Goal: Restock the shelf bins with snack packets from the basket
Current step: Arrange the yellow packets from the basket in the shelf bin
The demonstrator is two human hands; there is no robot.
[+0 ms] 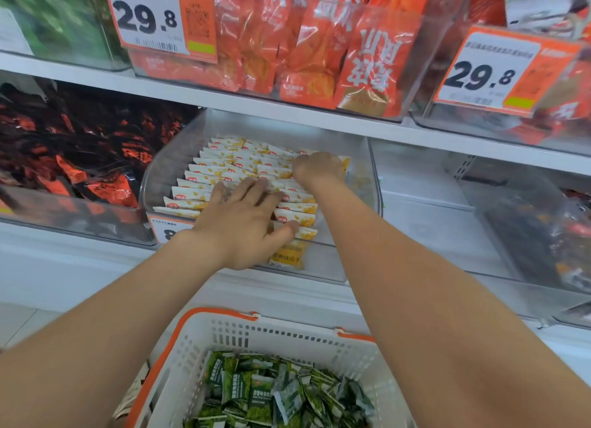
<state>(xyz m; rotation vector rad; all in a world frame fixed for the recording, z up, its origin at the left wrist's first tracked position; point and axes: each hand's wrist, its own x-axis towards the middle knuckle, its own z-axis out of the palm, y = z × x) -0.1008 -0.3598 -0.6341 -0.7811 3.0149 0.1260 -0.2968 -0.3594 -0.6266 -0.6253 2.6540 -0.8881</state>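
Both hands work in the clear bin of white-and-yellow packets

Orange packets fill 12 o'clock and black-red packets 9 o'clock. The basket of green packets sits at 6. The left hand lies spread flat on the rows. The right hand curls down behind it, its grip hidden. The price tag reads "29.8".

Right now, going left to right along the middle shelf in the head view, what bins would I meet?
Left bin of black-and-red packets → clear bin of white-and-yellow packets → far-right bin of dark packets.
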